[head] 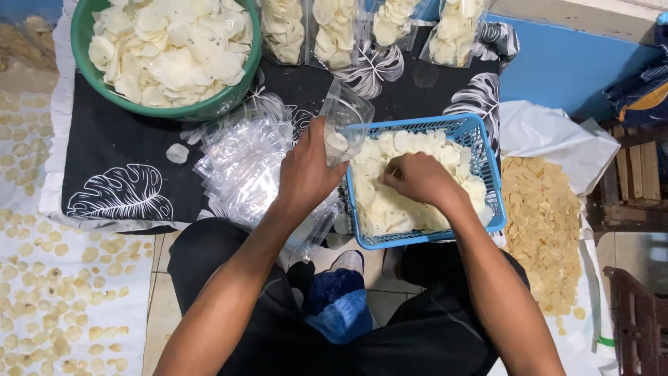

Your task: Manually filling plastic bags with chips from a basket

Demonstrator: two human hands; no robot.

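Note:
My left hand (306,170) holds a clear plastic bag (346,115) open and upright at the left rim of a blue plastic basket (487,174); a few white chips sit in the bag. My right hand (417,177) rests inside the basket with its fingers closed on the pale round chips (390,209) that fill it. A pile of empty clear bags (240,163) lies just left of my left hand on a black cloth with white leaf prints (118,160).
A green bowl (83,49) heaped with white chips stands at the back left. Several filled bags (334,31) line the far edge. Yellowish chips dry on white sheets at the right (543,230) and left (42,292). A wooden crate (637,174) is far right.

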